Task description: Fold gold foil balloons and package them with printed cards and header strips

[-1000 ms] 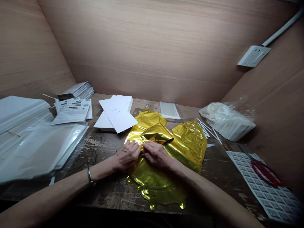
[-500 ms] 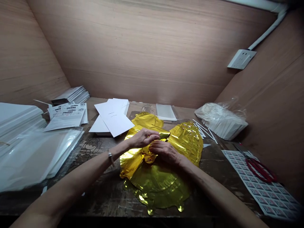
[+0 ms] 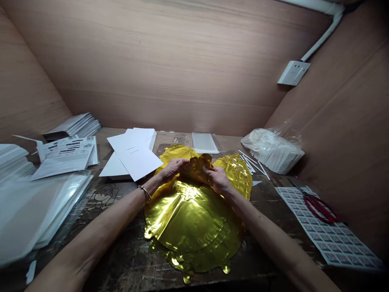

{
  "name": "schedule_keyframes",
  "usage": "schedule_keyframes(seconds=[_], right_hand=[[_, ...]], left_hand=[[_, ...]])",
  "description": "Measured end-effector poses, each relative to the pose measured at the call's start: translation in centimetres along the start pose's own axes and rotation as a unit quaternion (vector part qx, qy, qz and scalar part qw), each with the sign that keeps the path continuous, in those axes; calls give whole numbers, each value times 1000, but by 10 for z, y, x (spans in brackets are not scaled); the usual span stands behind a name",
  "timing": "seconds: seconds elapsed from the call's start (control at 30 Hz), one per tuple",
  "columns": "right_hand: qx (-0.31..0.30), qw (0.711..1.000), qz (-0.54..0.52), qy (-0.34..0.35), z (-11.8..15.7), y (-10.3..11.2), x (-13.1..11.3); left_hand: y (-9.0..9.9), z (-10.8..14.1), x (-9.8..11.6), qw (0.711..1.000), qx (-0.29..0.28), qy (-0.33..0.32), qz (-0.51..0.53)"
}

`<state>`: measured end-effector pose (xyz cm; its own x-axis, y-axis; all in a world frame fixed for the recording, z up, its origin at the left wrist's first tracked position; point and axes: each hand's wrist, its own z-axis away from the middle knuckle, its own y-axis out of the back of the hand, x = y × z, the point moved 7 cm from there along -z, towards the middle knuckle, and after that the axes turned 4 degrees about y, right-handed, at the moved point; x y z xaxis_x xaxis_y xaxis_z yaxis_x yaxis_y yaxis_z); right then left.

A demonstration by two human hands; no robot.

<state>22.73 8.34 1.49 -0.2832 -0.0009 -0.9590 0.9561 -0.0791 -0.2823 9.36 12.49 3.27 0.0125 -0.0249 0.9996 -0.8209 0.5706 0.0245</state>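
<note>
Several flat gold foil balloons [image 3: 194, 227] lie overlapped on the dark worn table in front of me. My left hand [image 3: 174, 168] wears a bracelet at the wrist and pinches the left side of a raised, folded piece of the gold foil. At the right of that same piece, my right hand [image 3: 217, 176] grips its edge between thumb and fingers. The lifted foil [image 3: 199, 166] stands up between both hands, its scalloped edge at the top. More gold foil spreads out behind each hand.
White cards [image 3: 133, 154] lie behind on the left, near printed packets [image 3: 67, 152] and clear plastic sleeves [image 3: 45, 211]. Small clear bags [image 3: 204, 142] sit at the back. To the right are white sticks [image 3: 257, 164], a bagged white stack [image 3: 273, 152], a sticker sheet [image 3: 328, 231] and red-handled scissors [image 3: 320, 209].
Both hands have moved apart and lifted a folded piece of foil. The near foil now lies spread flatter toward me. The view has shifted slightly right.
</note>
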Motion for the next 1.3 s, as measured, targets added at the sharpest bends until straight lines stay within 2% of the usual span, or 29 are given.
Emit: schedule_keyframes(seconds=[0.07, 0.13, 0.23, 0.3, 0.37, 0.4, 0.47, 0.5, 0.57, 0.63, 0.7, 0.77, 0.83, 0.9, 0.93, 1.0, 1.1, 1.2, 1.27, 1.3], right_hand=[[-24, 999, 34, 25, -17, -4, -20], [-47, 993, 70, 83, -34, -9, -50], [-71, 975, 108, 183, -47, -21, -101], [-65, 959, 137, 239, -45, -27, -128], [-62, 942, 175, 280, -34, -31, -141], [-76, 932, 197, 293, -26, -33, -140], [-144, 908, 250, 303, -7, -39, -120], [-196, 892, 278, 297, 3, -42, -102], [-291, 855, 320, 285, 22, -44, -61], [-340, 830, 344, 279, 35, -40, -27], [-317, 827, 368, 284, 36, -34, -10], [-271, 845, 379, 264, 29, -31, -5], [-224, 886, 356, 193, 15, -29, -4], [-175, 931, 310, 80, -2, -27, 3], [-145, 944, 294, 22, -10, -26, 8], [-88, 946, 304, -74, -23, -21, 18], [-34, 922, 361, -133, -37, -14, 25], [-15, 912, 387, -135, -43, -11, 24], [-7, 907, 399, -134, -43, -9, 23], [-5, 905, 403, -133, -43, -9, 22]], left_hand=[[-3, -9, 11, 1000, 2, -9, 14], [0, -22, 26, 998, 39, -28, 26], [12, -36, 67, 983, 123, -133, 5], [17, -35, 94, 967, 147, -204, -42], [17, -23, 110, 947, 156, -254, -121], [16, -13, 112, 933, 156, -274, -171], [8, 12, 104, 900, 127, -312, -278], [2, 26, 93, 882, 102, -325, -326], [-13, 49, 61, 855, 12, -318, -410], [-26, 68, 29, 840, -69, -287, -455], [-29, 76, 9, 854, -93, -234, -455], [-25, 76, 2, 888, -68, -166, -424], [-16, 70, 0, 919, -23, -99, -381], [-5, 61, 0, 936, 34, -45, -347], [2, 56, -1, 940, 65, -24, -333], [14, 46, -6, 945, 113, 14, -306], [24, 33, -15, 950, 145, 58, -270], [27, 31, -11, 936, 184, 53, -294], [17, 35, 3, 901, 197, -23, -385], [7, 37, 10, 874, 178, -79, -446]])
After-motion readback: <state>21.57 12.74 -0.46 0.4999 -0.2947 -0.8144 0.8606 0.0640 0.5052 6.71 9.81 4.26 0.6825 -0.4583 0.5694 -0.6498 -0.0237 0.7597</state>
